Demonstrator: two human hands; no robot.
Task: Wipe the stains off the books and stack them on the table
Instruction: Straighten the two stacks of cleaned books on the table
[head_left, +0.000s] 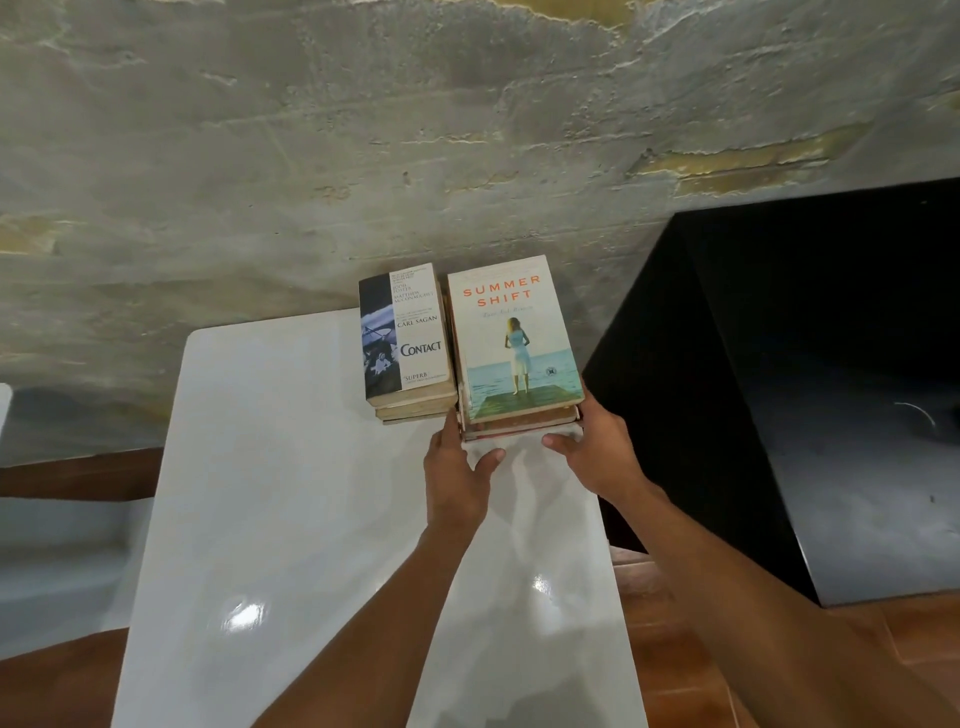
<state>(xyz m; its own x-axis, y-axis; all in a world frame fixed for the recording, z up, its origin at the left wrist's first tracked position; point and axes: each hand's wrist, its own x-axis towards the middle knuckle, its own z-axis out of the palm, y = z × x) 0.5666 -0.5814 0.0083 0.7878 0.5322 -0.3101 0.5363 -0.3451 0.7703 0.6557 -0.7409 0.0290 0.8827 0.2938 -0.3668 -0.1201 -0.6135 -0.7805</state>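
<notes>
Two stacks of books stand side by side at the far end of a glossy white table (291, 519). The left stack (402, 338) is topped by a paperback titled "Contact". The right stack (514, 338) is topped by "Summer Shift", with a sea and a figure on its cover. My left hand (457, 467) presses against the near left corner of the right stack, thumb resting on the table. On the near right corner, my right hand (597, 447) holds the same stack, fingers around its side. No cloth is visible.
A rough grey plaster wall (363, 156) rises directly behind the books. A large black box-like cabinet (805, 389) stands close to the table's right side. Brown wooden floor (675, 623) shows on the right, and a pale surface lies low on the left.
</notes>
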